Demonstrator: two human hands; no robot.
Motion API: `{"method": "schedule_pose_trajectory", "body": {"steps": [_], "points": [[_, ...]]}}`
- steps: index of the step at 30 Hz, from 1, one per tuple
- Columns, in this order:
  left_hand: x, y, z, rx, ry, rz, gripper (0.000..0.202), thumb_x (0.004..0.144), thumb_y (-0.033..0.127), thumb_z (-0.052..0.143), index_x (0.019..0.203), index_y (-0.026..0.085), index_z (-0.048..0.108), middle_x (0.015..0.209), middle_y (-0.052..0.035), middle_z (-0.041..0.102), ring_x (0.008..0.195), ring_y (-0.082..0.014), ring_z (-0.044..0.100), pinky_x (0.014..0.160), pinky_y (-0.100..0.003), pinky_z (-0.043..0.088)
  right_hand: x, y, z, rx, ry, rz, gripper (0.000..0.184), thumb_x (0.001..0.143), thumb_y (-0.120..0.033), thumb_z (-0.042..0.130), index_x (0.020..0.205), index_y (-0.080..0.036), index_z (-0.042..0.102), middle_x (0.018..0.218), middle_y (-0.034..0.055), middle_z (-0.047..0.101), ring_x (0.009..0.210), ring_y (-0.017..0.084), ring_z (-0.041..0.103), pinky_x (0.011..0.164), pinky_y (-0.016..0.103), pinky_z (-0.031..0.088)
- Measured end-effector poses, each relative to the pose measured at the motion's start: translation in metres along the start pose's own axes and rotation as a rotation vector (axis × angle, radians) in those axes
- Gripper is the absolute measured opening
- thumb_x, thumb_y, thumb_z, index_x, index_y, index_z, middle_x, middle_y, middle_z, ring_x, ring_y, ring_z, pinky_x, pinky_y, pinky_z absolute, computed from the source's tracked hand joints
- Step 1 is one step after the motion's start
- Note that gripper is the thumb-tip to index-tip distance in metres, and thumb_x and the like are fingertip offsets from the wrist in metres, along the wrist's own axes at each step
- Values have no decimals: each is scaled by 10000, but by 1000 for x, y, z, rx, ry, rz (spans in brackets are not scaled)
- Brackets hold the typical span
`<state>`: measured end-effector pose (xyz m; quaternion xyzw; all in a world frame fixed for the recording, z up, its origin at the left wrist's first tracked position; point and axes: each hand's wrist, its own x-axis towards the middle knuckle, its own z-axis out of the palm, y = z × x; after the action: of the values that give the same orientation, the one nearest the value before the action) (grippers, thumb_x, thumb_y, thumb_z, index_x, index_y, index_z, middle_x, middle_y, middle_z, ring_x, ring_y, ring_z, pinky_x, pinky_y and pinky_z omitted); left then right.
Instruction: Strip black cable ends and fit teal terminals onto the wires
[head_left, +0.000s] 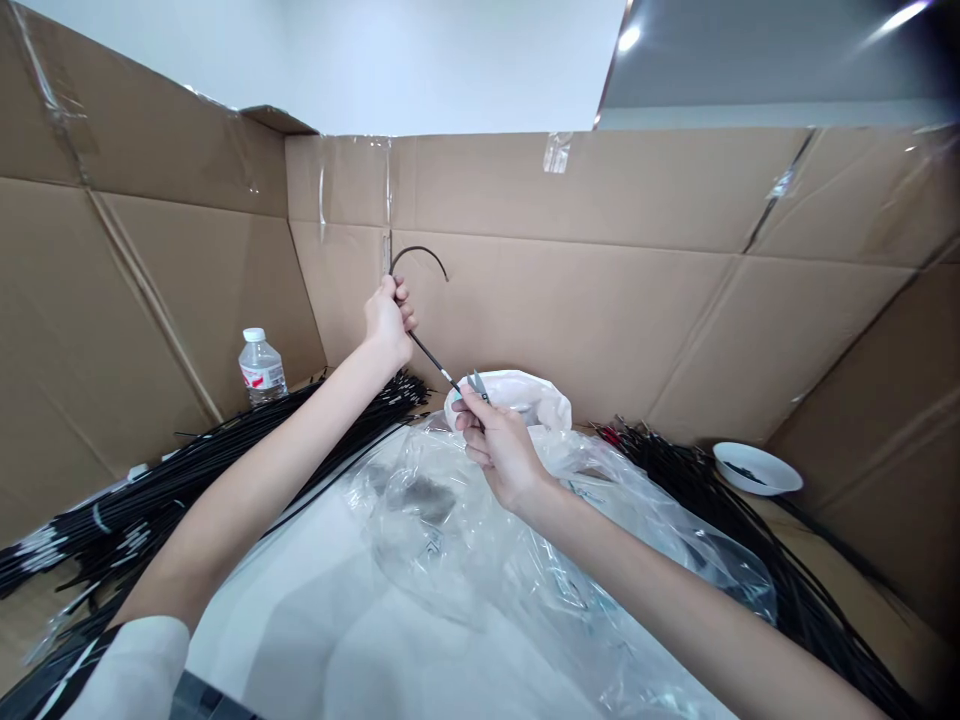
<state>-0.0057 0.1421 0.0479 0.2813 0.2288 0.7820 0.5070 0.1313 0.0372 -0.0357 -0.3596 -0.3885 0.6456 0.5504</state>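
My left hand (pixel 388 320) is raised and closed around a thin black cable (pixel 424 348), whose free end arcs above my fist. The cable runs down to the right, to a small pair of snips (pixel 477 384) held in my right hand (pixel 499 445), which is closed on them. The blades meet the cable's lower end, right above a white plastic bag (pixel 525 395). Both hands hover over a crumpled clear plastic sheet (pixel 480 540).
Piles of black cables lie at the left (pixel 150 490) and at the right (pixel 750 540). A water bottle (pixel 261 368) stands at the back left, a white bowl (pixel 756 467) at the right. Tall cardboard walls (pixel 600 300) enclose the work area.
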Motion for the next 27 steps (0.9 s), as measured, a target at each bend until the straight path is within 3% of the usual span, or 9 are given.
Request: {"method": "schedule_pose_trajectory", "body": {"steps": [5,11,17,20,22,25,27], "points": [[-4,-2,1,-38,41,-13,350,1079,231,401,757,162,518,507,97,383,317,-13,197,324,-162,127,6,0,-11,6,-8,3,302,791,-368,792,708,-135,617,569,-24,573,384,6,193,384,219,54],[-9,-8,-3,-59,82,-6,345,1072,219,418,743,163,506,502,98,385,319,-14,200,326,-158,130,15,-3,-21,58,-145,0,334,735,-381,812,682,-159,569,487,-96,422,374,6,154,367,203,56],[4,-28,-3,-57,153,-40,358,1051,161,428,695,151,473,511,95,375,341,-23,202,332,-160,134,-1,-9,-5,76,-157,-92,245,750,-270,697,603,-167,530,418,-118,319,368,14,161,357,184,92],[19,-24,-3,-69,191,-17,334,1030,162,470,696,160,466,507,98,377,341,-29,218,330,-161,143,-14,-14,-2,67,-117,-104,237,757,-235,654,584,-178,502,419,-115,312,365,16,159,355,184,96],[30,-11,-9,-84,235,42,349,1027,155,448,679,181,432,475,97,356,323,-28,210,328,-154,146,-19,-24,-13,54,-76,-167,264,756,-231,661,580,-191,469,429,-115,303,370,20,162,353,184,108],[38,12,-25,-99,284,143,368,1043,186,412,675,191,405,450,100,329,304,-25,184,323,-143,133,-6,-47,-47,-37,54,-284,323,828,-231,620,579,-203,417,432,-113,271,375,31,157,351,189,125],[36,21,-31,-88,255,174,370,1057,196,405,689,187,448,464,93,364,307,-18,189,322,-141,128,19,-61,-71,-259,132,-159,320,906,-214,555,605,-197,447,428,-107,268,365,40,138,345,204,109]]}}
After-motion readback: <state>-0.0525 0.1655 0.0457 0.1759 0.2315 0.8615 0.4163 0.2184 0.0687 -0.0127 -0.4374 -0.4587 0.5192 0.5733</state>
